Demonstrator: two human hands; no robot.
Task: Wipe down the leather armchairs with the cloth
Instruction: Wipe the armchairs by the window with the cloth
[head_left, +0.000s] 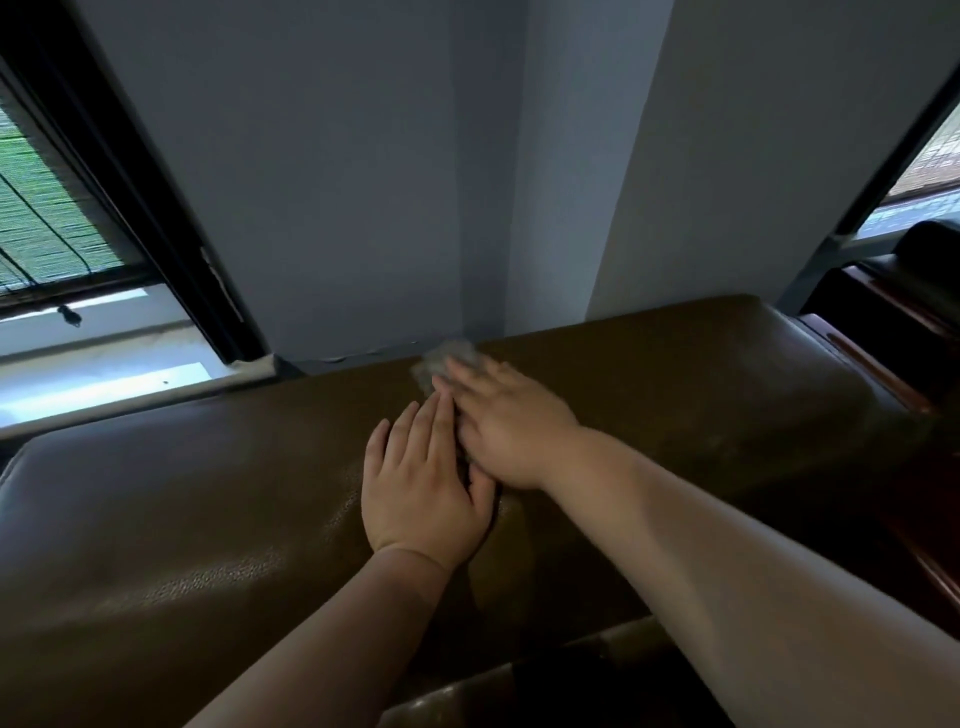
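From the head view, the brown leather armchair (208, 467) fills the near part of the scene, and both hands lie on the top of its backrest, close to the grey wall (363, 182) behind it. The right hand (498, 426) lies flat on the grey cloth (441, 361), with its fingers straight and near together, so it presses the cloth on the leather and does not pinch it. The cloth shows only at the far side of the fingertips; the rest is hidden under the palm, and the picture is blurred there. The left hand (423, 486) rests flat on the leather just beside the right hand, on its left and nearer, fingers straight and together, the thumb a little apart. I think this hand supports the person who leans forward, while the flat right palm spreads the pressure for wiping. A window (47, 208) is at far left, and a second dark chair (909, 270) stands at far right.
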